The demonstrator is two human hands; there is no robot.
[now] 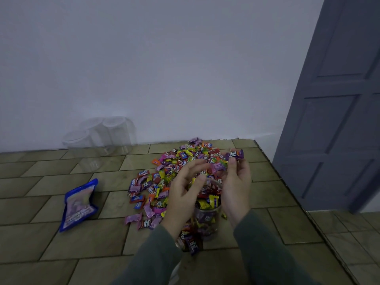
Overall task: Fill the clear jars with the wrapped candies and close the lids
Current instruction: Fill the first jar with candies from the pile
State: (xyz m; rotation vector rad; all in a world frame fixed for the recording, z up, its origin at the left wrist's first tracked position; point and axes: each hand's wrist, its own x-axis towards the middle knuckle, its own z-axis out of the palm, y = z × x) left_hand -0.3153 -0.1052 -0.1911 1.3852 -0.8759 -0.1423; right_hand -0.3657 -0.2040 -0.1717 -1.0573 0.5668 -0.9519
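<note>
At lower centre of the frame, both hands cup wrapped candies over a clear jar (207, 219) on the tiled floor: left hand (183, 194) fingers loosely apart, right hand (236, 190) fingers curled round a purple candy (236, 154); candy pile (164, 177) behind, empty jars (98, 140) mid left

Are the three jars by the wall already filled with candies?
No, the three clear jars by the wall look empty; only the jar between the hands holds candies.

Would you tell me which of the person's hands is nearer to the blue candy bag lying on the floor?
Left. The left hand is over the jar, on the blue candy bag's side; the right hand is farther off, beyond the jar.
</note>
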